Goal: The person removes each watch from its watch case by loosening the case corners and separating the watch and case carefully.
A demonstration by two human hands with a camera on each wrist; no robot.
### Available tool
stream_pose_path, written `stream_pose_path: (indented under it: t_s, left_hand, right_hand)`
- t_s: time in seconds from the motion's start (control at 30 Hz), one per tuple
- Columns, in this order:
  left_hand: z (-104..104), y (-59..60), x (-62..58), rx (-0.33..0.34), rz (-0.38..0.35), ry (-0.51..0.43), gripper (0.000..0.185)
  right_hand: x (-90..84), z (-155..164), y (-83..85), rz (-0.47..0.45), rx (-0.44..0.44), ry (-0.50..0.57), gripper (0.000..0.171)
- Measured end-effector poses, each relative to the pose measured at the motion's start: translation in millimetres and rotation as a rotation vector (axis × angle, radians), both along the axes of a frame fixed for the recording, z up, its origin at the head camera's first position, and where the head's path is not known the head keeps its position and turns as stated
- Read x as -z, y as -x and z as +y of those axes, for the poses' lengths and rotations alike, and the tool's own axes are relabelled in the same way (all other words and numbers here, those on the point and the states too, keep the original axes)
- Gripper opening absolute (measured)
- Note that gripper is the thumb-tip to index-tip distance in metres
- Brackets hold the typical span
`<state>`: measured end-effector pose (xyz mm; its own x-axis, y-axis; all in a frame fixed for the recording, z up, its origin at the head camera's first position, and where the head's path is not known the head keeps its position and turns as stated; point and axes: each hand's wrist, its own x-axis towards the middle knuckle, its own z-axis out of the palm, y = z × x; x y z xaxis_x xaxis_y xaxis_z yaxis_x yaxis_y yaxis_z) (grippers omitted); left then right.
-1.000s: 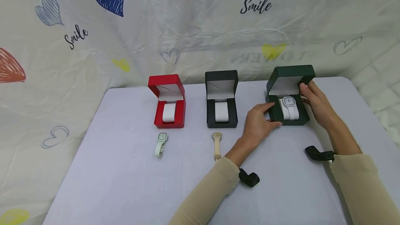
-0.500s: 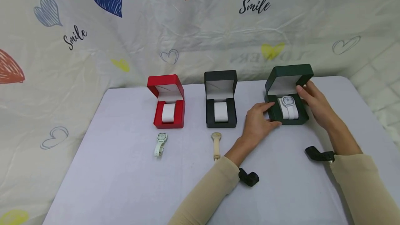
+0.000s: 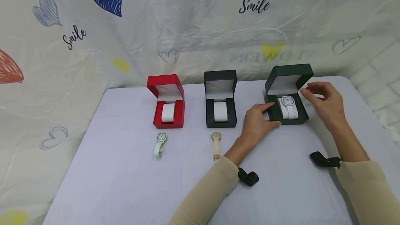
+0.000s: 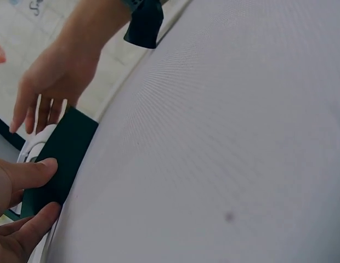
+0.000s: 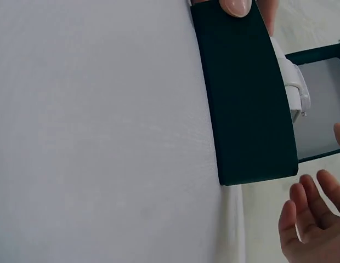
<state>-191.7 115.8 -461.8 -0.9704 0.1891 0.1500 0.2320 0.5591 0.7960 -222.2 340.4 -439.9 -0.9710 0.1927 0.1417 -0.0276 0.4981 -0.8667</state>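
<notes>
Left hand point(image 3: 257, 122) grips the near-left corner of the green box point(image 3: 287, 108), thumb on its top edge and fingers curled round the front wall; the left wrist view shows the same hold. Right hand point(image 3: 326, 103) has come off the box: half a second ago its fingertips rested against the right edge of the raised lid, now it hovers just to the right, fingers loosely spread, holding nothing and clear of lid and base. The box has not shifted; it sits at the far right of the table point(image 3: 125, 183), lid upright, with the white watch point(image 3: 288, 106) seated on the cushion inside. Judgement: seating of this watch looks finished, and the freed hand could go on to the lid or to another watch. To the left, the black box point(image 3: 220, 100) and red box point(image 3: 167, 101) stand open, cushions bare. A beige watch point(image 3: 216, 145) and a pale green watch point(image 3: 160, 143) lie just in front of them.
</notes>
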Motion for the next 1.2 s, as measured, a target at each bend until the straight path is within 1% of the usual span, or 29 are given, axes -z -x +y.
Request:
stream_pose_path:
  t_s: [0.1, 0.23, 0.3, 0.47, 0.67, 0.87, 0.93, 1.07, 1.2]
  left_hand:
    - [0.4, 0.4, 0.9, 0.003, -0.003, -0.003, 0.066]
    - [-1.1, 0.5, 2.9, 0.0, -0.003, 0.002, 0.066]
    - [-2.3, 0.4, 3.9, -0.003, -0.003, 0.011, 0.065]
    - [-1.8, 1.1, 4.1, 0.004, -0.004, 0.015, 0.065]
    - [0.0, 1.0, 1.5, 0.009, -0.012, 0.012, 0.065]
    - [-1.7, -0.8, -0.1, 0.013, -0.014, 0.005, 0.065]
    - [-2.2, -1.1, -0.4, 0.015, -0.013, 0.004, 0.065]
    - [-2.4, -1.0, -0.9, 0.013, -0.007, 0.013, 0.065]
    - [-1.7, -0.6, -1.2, 0.015, -0.012, 0.018, 0.065]
  right_hand:
    - [-2.1, -0.3, -3.3, 0.017, -0.039, -0.041, 0.036]
    - [-2.5, -1.8, -6.9, 0.0, -0.161, -0.117, 0.04]
    - [-1.8, -2.8, -7.9, -0.012, -0.221, -0.136, 0.042]
    - [-1.4, -2.5, -8.5, -0.038, -0.317, -0.181, 0.05]
    - [-3.4, -0.2, -5.9, -0.065, -0.407, -0.287, 0.064]
    - [-8.7, -2.4, -1.4, -0.108, -0.479, -0.377, 0.071]
    - [-10.7, -2.9, -0.6, -0.121, -0.495, -0.389, 0.072]
    - [-13.1, -3.2, -1.0, -0.143, -0.493, -0.391, 0.072]
    - [-14.7, -3.2, -3.1, -0.114, -0.489, -0.412, 0.072]
